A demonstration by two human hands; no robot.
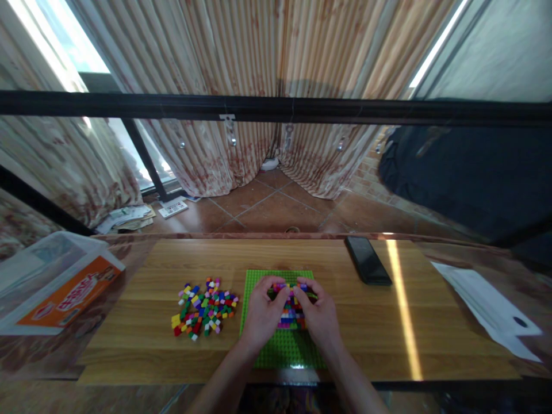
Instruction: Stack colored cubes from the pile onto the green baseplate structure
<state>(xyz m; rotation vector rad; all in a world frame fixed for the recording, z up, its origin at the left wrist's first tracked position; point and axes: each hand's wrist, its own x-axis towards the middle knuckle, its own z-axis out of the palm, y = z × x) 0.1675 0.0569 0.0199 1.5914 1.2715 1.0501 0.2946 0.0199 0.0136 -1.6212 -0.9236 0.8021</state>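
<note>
On the green baseplate (276, 351), the brick cluster (291, 313) sits between both hands — left hand (264, 313), right hand (318, 313) — fingers pinching it.

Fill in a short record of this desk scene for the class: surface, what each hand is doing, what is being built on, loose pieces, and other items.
Surface: wooden table
Left hand: fingertips on the multicoloured brick cluster
Right hand: fingertips on the same cluster, opposite side
Base: green baseplate, flat under the cluster
Loose pieces: pile of small coloured bricks, left of the baseplate
Other items: black phone far right; clear lidded box at left edge; white paper at right
</note>
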